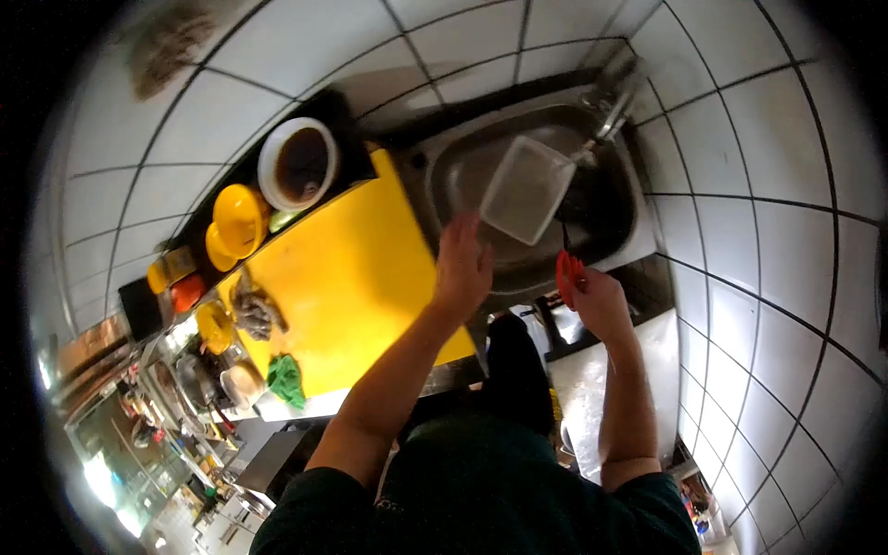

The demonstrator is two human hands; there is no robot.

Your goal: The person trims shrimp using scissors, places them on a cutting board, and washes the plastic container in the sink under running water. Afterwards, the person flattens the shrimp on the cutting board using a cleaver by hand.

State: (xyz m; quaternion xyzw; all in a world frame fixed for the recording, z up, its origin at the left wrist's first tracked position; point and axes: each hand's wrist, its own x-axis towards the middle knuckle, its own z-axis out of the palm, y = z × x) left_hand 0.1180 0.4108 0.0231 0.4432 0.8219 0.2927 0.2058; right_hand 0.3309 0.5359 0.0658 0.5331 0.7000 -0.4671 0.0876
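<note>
In my right hand [599, 301] are red-handled scissors [567, 276], their dark blades pointing towards the sink. My left hand [462, 265] is over the right edge of the yellow cutting board [333, 277], its fingers stretched out and slightly blurred. They are close to a corner of a translucent plastic container [527, 190]; whether they touch it I cannot tell. This container is tilted inside the metal sink [444, 199], under the tap [610, 120].
A white tub of dark liquid [301, 165] and yellow bowls [240, 220] line the wall behind the board. On the board's left side lie a grey cloth [255, 307] and a green cloth [286, 381]. Tiled walls [740, 231] enclose the sink corner.
</note>
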